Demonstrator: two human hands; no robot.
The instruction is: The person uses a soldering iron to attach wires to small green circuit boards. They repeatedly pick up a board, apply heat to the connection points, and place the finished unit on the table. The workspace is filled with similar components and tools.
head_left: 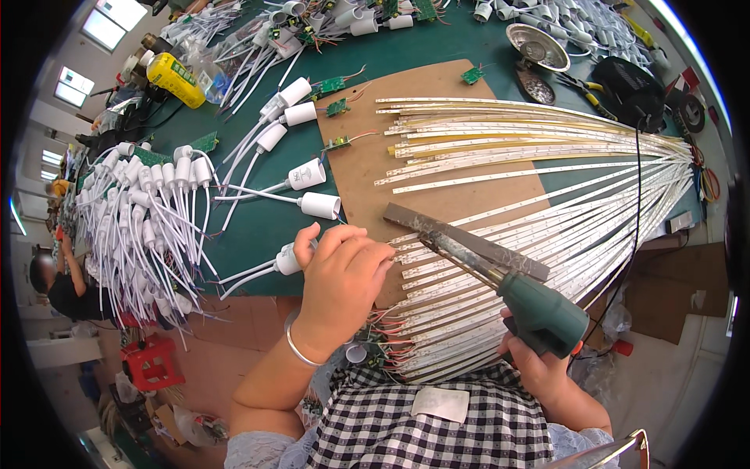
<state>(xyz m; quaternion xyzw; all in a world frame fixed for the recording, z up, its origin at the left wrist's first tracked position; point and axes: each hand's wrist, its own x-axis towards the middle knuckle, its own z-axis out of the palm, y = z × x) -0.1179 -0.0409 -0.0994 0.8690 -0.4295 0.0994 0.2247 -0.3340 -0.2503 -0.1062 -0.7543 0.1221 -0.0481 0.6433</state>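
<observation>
Soldering tool (pixel 544 316): dark green. LED strips (pixel 531 139) white, some yellow-edged. Bar (pixel 509 255) grey-brown. Board (pixel 422 84) plain tan, tabletop (pixel 461 47) deep green. Lamp sockets (pixel 307 175) white; circuit boards (pixel 473 75) green. Apron (pixel 422 447) black-and-white gingham, off-white patch (pixel 440 404). Sleeves (pixel 266 453) pale blue-grey, lacy. Bangle (pixel 297 345) silver. Bottle (pixel 173 80) mostly yellow, stool (pixel 152 363) red. Cutter handles (pixel 599 105) black and yellow.

Board (pixel 363 176), strips (pixel 484 139) on green table (pixel 461 43)

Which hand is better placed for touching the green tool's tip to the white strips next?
Probably the right hand: it grips the green soldering gun, whose tip points toward the left ends of the LED strips. The left hand is close to those ends too, but holds no such tool.
</observation>
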